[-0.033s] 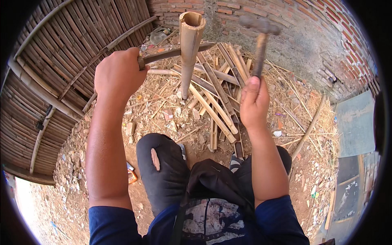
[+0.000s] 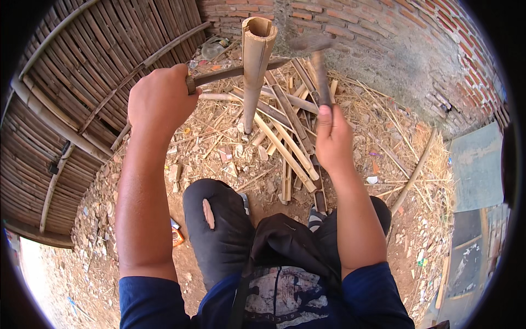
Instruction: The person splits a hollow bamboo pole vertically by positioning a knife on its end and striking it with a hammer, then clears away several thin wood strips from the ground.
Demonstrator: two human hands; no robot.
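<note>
Already had split bamboo strips (image 2: 291, 115) toward one o'clock; gripped knife (image 2: 220, 75) in left hand (image 2: 161, 100), hammer (image 2: 320, 74) in right hand (image 2: 334, 140); had yet to part the upright tube (image 2: 256, 68) at twelve.

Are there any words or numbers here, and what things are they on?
Dark blue shirt: small letters under a pale print; I won't copy them out.
Small orange item: any writing is too small to read.
Hammer, blade, bamboo tube: none that I can see; the hammer is blurred.
</note>
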